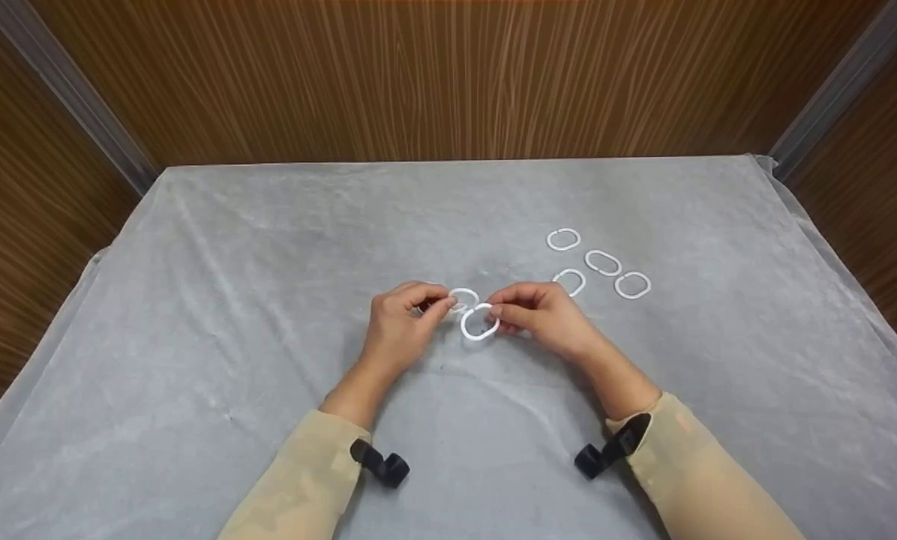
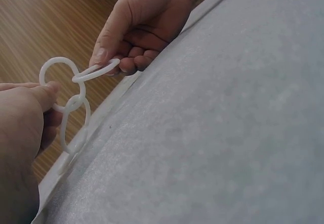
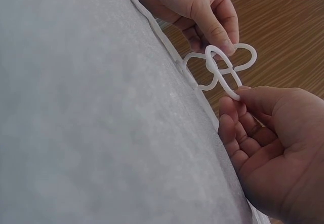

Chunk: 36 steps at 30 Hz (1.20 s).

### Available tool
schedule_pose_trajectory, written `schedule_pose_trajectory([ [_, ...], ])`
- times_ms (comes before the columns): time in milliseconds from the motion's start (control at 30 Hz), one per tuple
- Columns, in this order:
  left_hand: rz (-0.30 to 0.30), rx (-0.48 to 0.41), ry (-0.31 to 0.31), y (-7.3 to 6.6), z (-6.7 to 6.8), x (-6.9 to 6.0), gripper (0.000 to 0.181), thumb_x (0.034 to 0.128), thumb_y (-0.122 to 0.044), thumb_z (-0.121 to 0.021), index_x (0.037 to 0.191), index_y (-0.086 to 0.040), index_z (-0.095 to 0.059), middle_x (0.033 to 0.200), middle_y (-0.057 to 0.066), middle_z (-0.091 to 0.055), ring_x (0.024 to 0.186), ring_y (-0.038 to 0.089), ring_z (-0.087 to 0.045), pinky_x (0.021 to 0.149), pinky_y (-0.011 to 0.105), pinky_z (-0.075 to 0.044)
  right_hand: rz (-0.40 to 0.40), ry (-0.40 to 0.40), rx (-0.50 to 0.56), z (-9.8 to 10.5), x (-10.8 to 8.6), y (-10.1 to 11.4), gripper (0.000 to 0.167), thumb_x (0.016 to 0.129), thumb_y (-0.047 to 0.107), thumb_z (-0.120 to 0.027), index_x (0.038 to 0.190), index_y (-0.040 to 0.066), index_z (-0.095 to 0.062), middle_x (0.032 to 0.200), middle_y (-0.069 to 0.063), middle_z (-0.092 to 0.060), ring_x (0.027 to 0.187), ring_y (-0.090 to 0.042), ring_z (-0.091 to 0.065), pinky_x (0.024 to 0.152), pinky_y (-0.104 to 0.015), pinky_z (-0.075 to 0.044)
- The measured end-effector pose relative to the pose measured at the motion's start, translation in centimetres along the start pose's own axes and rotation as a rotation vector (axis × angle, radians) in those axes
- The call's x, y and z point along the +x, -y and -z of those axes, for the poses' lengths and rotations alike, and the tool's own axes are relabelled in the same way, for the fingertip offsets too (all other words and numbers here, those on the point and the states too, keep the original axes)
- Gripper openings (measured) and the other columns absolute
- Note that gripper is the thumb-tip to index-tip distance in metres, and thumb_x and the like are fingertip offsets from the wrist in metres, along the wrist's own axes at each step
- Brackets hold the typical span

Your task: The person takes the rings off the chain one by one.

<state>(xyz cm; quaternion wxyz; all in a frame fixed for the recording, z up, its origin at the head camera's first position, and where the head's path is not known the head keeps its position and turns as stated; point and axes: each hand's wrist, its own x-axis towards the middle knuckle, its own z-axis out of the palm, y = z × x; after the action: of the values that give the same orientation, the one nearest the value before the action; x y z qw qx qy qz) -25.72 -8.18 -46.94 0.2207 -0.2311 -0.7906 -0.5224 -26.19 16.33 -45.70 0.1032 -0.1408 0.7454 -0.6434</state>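
My left hand [image 1: 407, 322] pinches a white oval split ring [image 2: 59, 59], which looks like a plastic shower curtain ring, between thumb and fingers. Another white ring [image 2: 63, 127] hangs linked through it, and part of a further one shows below in the left wrist view. My right hand [image 1: 542, 315] holds a separate ring [image 1: 481, 322] by its side with thumb and fingertips. This ring crosses the edge of the left-held ring in both wrist views; whether its gap has passed fully over it, I cannot tell. Both hands are close together above the cloth.
Several loose white rings lie right of centre on the grey cloth [image 1: 193, 375]: one at the back [image 1: 563, 249], two farther right, and one [image 1: 583, 283] partly behind my right hand. Wood-grain panels [image 1: 448, 82] border the table at the back and sides.
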Motion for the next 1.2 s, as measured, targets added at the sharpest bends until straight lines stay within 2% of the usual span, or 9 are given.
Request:
schedule_pose_trajectory([
  [400, -0.013, -0.009, -0.082, 0.5, 0.1, 0.0, 0.007, 0.0927, -0.011, -0.084, 0.093, -0.004, -0.081, 0.087, 0.002, -0.076, 0.075, 0.014, -0.067, 0.067, 0.027, -0.055, 0.014, 0.002, -0.033, 0.1, 0.0, -0.1, 0.021, 0.097, 0.004, -0.075, 0.112, -0.011, -0.074, 0.082, 0.000, -0.073, 0.072, -0.012, -0.065, 0.067, -0.022, -0.054],
  [733, 0.048, -0.008, -0.076, 0.5, 0.1, 0.0, 0.006, 0.0935, -0.011, -0.083, 0.093, -0.005, -0.082, 0.087, 0.001, -0.076, 0.075, 0.013, -0.066, 0.068, 0.025, -0.055, 0.018, -0.013, -0.036, 0.1, 0.1, 0.0, 0.022, 0.097, 0.003, -0.074, 0.113, -0.012, -0.073, 0.083, -0.003, -0.073, 0.072, -0.014, -0.066, 0.068, -0.024, -0.056],
  [967, 0.043, -0.024, -0.085, 0.5, 0.1, 0.1, 0.009, 0.0937, -0.012, -0.083, 0.093, -0.003, -0.082, 0.088, 0.001, -0.077, 0.074, 0.014, -0.067, 0.068, 0.025, -0.055, 0.018, -0.095, -0.028, 0.5, 0.1, 0.5, 0.019, 0.097, 0.003, -0.074, 0.111, -0.010, -0.075, 0.081, 0.000, -0.072, 0.071, -0.012, -0.064, 0.066, -0.023, -0.055],
  [1200, 0.050, -0.030, -0.085, 0.5, -0.2, 0.2, 0.007, 0.0932, -0.011, -0.084, 0.093, -0.004, -0.082, 0.088, 0.001, -0.077, 0.074, 0.015, -0.067, 0.068, 0.024, -0.055, 0.015, -0.186, -0.014, 1.6, 0.1, 1.1, 0.021, 0.097, 0.001, -0.074, 0.112, -0.012, -0.073, 0.081, 0.000, -0.071, 0.070, -0.010, -0.063, 0.066, -0.023, -0.055],
])
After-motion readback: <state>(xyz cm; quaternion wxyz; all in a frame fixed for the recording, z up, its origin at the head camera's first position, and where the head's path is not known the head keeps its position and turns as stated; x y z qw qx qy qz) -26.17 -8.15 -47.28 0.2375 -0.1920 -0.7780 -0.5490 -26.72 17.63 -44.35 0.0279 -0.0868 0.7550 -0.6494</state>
